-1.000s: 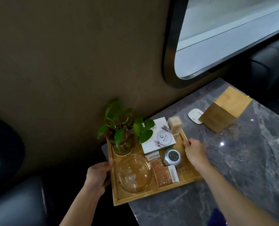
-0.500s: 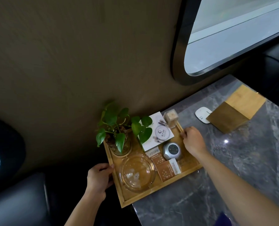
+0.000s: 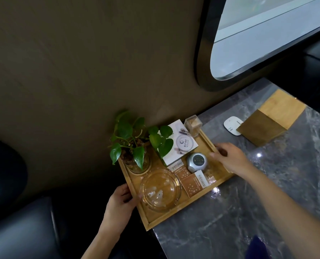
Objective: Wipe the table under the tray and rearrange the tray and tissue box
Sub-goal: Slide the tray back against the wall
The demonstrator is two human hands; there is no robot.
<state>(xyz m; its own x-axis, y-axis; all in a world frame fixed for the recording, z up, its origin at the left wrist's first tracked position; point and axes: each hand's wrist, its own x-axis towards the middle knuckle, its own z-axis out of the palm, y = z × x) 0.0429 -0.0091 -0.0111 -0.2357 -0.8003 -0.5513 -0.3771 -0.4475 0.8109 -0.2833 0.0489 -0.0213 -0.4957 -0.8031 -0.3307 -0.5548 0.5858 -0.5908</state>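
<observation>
A bamboo tray sits at the left end of the grey marble table, its left part overhanging the table edge. It carries a potted green plant, a glass ashtray, a white box, a silver round gadget, brown packets and a clear toothpick holder. My left hand grips the tray's left rim. My right hand holds its right rim. The wooden tissue box stands at the far right of the table, apart from the tray.
A white flat device lies next to the tissue box. A brown wall with a rounded window runs along the table's far side. Dark seats lie at lower left and upper right. A blue cloth corner shows at the bottom edge.
The tray has shifted a little towards the wall and to the right, with both hands staying on its rims. The view has panned slightly.
</observation>
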